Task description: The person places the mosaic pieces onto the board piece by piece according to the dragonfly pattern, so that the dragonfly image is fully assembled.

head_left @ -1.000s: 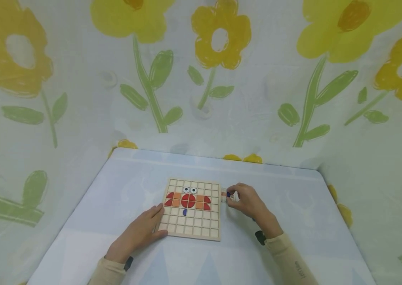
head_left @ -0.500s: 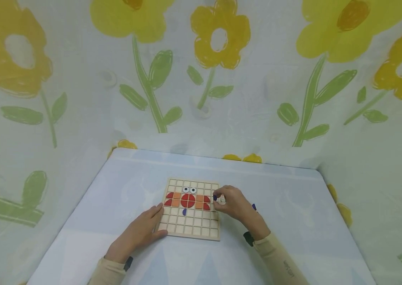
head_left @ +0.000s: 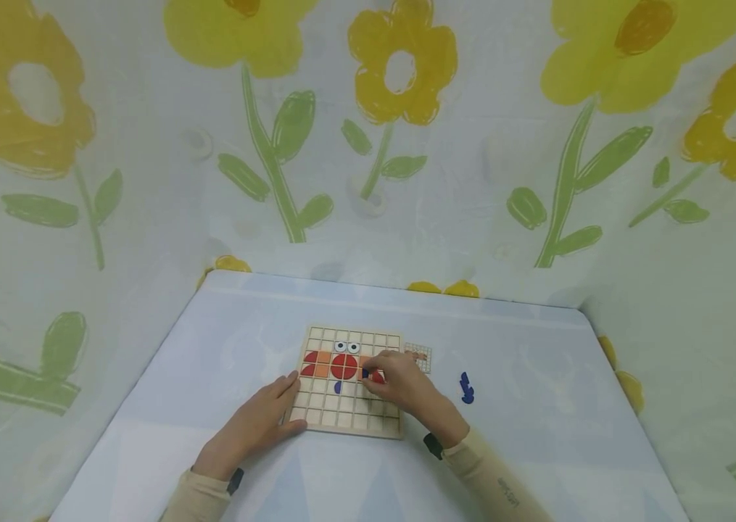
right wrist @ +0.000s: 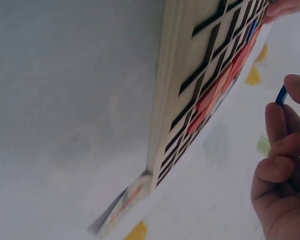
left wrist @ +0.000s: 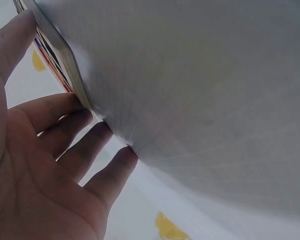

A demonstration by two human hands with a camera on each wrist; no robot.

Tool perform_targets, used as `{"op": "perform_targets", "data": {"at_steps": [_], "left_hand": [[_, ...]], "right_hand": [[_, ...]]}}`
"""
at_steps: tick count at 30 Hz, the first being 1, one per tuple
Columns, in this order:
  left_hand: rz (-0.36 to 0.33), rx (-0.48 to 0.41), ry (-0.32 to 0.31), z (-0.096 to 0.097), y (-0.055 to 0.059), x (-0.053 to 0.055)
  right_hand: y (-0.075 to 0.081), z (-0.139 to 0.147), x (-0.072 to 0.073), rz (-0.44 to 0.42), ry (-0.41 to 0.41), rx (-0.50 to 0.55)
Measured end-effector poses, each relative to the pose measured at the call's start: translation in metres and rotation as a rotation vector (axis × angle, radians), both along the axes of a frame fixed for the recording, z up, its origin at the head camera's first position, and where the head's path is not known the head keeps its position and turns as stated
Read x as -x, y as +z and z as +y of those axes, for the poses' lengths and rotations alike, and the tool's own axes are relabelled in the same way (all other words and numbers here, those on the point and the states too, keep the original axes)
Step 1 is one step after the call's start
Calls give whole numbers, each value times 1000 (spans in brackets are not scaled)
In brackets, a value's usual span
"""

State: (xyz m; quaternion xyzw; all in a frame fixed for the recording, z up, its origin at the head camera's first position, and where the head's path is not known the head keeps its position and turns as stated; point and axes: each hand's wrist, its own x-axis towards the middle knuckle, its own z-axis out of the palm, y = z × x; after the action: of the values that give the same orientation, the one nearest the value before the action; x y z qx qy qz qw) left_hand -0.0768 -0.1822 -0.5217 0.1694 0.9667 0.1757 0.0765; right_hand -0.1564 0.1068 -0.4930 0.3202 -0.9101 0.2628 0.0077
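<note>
A square wooden grid board lies on the table, with red, orange and eye-marked tiles set in its cells. Below the red circle sits one blue piece. My left hand rests against the board's left edge, fingers fairly straight; the left wrist view shows thumb and fingertips touching the rim. Over the board's right half, my right hand pinches a small blue tile between thumb and forefinger, held above the surface. That hand covers part of the orange and red tiles on the right.
A small pattern card with a printed grid lies against the board's right side. Farther right on the table is a loose cluster of blue pieces. A flower-printed cloth surrounds the table at the back and sides.
My right hand has moved left from beside the pattern card to over the board, carrying the blue tile. The card and loose blue pieces have come into view. My left hand stays put.
</note>
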Motion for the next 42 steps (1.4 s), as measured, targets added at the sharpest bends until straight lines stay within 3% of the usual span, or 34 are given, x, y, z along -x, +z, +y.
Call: {"op": "perform_targets", "data": {"at_steps": [4,11,20,24,42], "left_hand": [[-2,-16,-3,0,2,0],[-25,-12,17,1,4,-1],[-21,-12,13,1,3,-1],[-16,-14,9,1,3,-1],[-10,15,16,2,3,1]], "right_hand": [[-2,-13,-3,-94,15,-6],[-8,-33,-2,-130,19,-106],[-19,-42,3,-97,54,-169],[-19,-43,3,-60,57,-172],[-16,-43,2,-47,46,-193]]}}
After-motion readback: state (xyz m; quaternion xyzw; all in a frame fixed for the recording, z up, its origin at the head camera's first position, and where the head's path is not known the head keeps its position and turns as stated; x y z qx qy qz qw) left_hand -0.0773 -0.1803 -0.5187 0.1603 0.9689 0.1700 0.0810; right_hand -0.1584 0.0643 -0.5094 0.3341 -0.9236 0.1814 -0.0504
